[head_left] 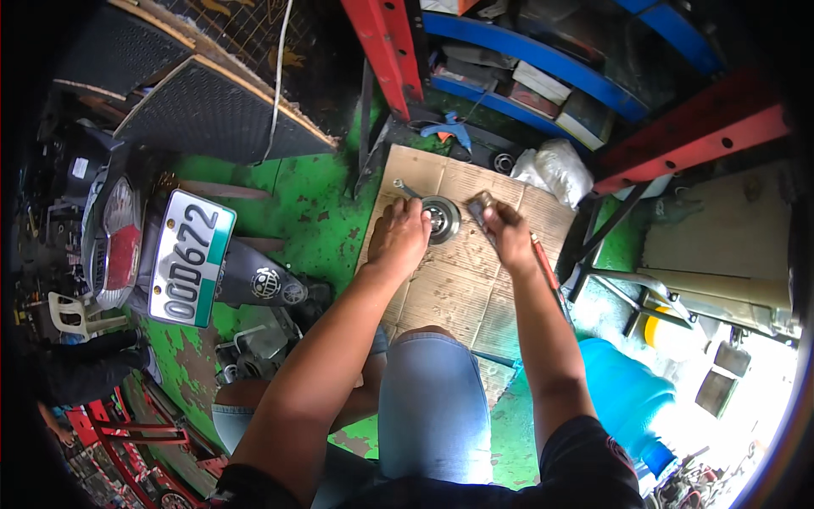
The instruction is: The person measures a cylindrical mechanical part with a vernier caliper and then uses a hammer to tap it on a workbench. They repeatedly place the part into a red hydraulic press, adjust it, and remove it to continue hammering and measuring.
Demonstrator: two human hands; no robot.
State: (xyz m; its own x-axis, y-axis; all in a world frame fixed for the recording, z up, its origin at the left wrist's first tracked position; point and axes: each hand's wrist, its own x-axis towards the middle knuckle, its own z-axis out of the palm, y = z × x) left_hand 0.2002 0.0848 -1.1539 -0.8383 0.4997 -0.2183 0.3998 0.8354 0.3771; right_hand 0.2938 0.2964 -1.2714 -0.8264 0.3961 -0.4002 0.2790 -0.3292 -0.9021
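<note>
A round, dark metal part (451, 231), like a clutch or pulley disc with a toothed or bearing-like centre, lies on a flat cardboard sheet (441, 288). My left hand (400, 233) is closed at its left edge, the fingers curled onto it. Just to the right, my right hand (511, 240) grips a short metal tool with a brownish, blocky head (482, 202); its exact kind is unclear. Above my left hand lies a wrench (406, 187), partly hidden. A red-handled tool (544, 265) lies alongside my right wrist.
Beyond the cardboard are a blue-and-orange glue-gun-shaped tool (449, 131), a plastic bag (563, 172) and blue shelving (534, 42) between red posts. A motorcycle's rear with a plate (192, 258) stands left. A blue plastic container (623, 386) is right; a person's leg (106, 360) shows far left.
</note>
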